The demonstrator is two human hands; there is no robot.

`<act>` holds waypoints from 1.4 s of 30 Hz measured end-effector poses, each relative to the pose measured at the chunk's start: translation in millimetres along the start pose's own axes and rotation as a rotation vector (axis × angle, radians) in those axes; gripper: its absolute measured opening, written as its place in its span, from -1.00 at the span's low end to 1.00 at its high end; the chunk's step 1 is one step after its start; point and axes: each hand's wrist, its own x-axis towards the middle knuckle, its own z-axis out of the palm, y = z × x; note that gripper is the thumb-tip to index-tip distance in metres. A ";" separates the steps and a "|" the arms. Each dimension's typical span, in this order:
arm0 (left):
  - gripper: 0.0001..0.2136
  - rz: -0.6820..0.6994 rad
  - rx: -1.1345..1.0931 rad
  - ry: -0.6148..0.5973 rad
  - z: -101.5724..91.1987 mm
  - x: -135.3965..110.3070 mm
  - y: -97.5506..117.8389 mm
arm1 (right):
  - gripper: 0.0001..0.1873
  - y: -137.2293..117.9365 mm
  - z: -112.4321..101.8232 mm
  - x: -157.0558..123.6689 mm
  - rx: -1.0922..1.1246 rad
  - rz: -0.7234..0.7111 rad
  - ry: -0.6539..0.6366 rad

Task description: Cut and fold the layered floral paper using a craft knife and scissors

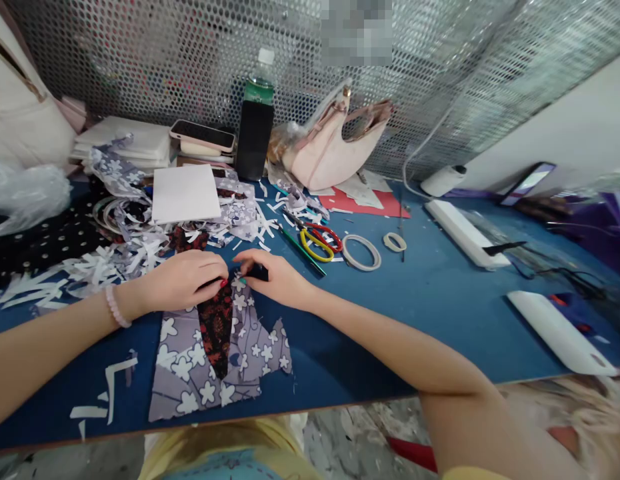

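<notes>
A blue table (380,313) stands before a perforated metal screen (180,60). Around the flowered cloth (170,393), which lies at the table's near edge, paper strips (115,263) are heaped at ten to eleven o'clock, a white card (186,193) at twelve, a bottle (260,93) just past twelve, scissors (317,245) and a handbag (330,157) toward one, and a pale ring (361,252) at two. A dark cloth (217,333) lies on the flowered one, tip toward six.

At eleven, the person's left hand (200,280) curls its fingers at the dark cloth's upper edge. At one, the right hand (275,280) touches the flowered cloth, thumb and forefinger slightly apart. Whether either hand pinches fabric cannot be told.
</notes>
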 end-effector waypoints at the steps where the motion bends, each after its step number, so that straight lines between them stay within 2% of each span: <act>1: -0.73 -0.018 -0.004 -0.015 0.4 -0.4 0.3 | -0.65 -0.1 -0.8 3.3 -0.007 0.007 -0.010; 6: -0.81 -0.102 -0.078 -0.124 1.7 -0.2 -0.5 | -0.84 -2.3 -6.6 6.1 -0.164 -0.048 -0.103; 9: -0.67 -0.158 -0.143 -0.179 2.1 1.7 -1.7 | -0.86 -1.6 -7.1 5.0 -0.179 -0.100 -0.094; 12: -0.60 -0.187 -0.156 -0.213 2.5 2.9 -1.8 | -0.83 1.7 -4.7 4.7 -0.104 -0.161 -0.043; 20: -0.60 -0.135 -0.095 -0.161 5.5 1.4 -0.1 | -0.82 6.0 -2.1 -6.6 -0.024 -0.369 0.033; 23: -0.59 -0.116 -0.084 -0.151 5.9 1.6 0.8 | -0.84 6.1 -3.5 -8.7 -0.020 -0.407 0.054; 26: -0.57 -0.099 -0.049 -0.161 4.6 2.7 2.6 | -0.84 7.4 -4.0 -5.4 -0.023 -0.397 0.043; 29: -0.60 -0.073 -0.017 -0.151 2.5 3.2 5.0 | -0.82 8.9 -3.0 0.9 -0.095 -0.322 -0.008; 35: -0.84 0.162 0.006 -0.126 -2.0 1.6 11.8 | -0.82 9.0 -2.9 9.9 -0.173 -0.216 -0.097; 39: -0.79 0.127 -0.136 -0.228 -5.4 3.0 15.0 | -0.83 8.6 -4.1 12.7 -0.126 -0.195 -0.111; 42: -0.77 0.094 -0.242 -0.220 -5.8 2.8 14.7 | -0.83 8.7 -3.6 13.2 -0.103 -0.197 -0.092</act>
